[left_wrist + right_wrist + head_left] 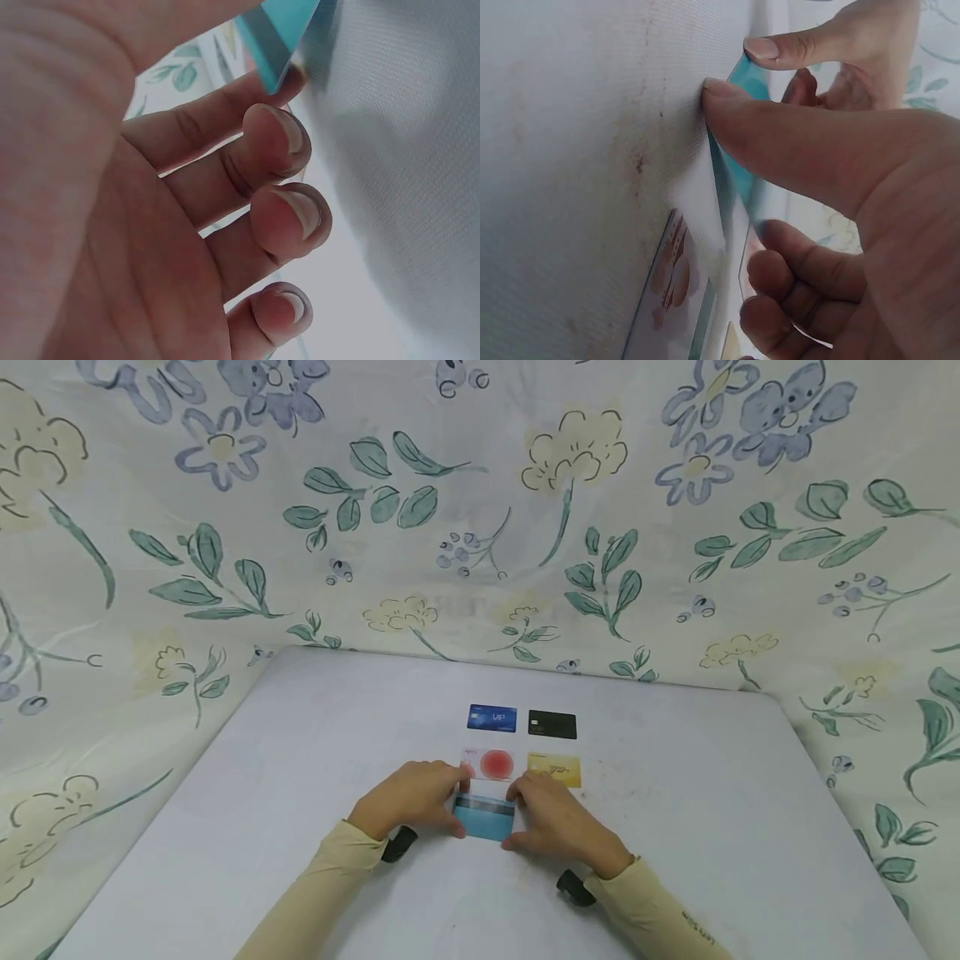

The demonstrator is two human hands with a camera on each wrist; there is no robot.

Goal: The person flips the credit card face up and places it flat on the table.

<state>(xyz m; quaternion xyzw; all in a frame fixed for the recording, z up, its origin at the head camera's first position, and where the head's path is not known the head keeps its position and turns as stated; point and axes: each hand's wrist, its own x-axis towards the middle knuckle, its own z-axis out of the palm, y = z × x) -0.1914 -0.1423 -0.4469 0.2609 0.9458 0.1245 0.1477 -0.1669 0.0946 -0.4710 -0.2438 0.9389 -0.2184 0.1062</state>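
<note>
A light blue card (483,817) with a dark stripe along its far side is held between both hands in the head view. My left hand (420,795) pinches its left edge, thumb at the near corner and index finger at the far one. My right hand (558,818) pinches the right edge in the same way. In the right wrist view the blue card (742,169) looks tilted, partly raised from the table. Just beyond lie a pale card with a red circle (491,765) and a yellow card (562,768), the latter partly behind the right fingers.
A blue VIP card (492,718) and a black card (552,724) lie side by side farther back on the white table (300,760). Floral cloth (465,510) rises behind the table and along its sides. Black straps (576,888) are on both wrists.
</note>
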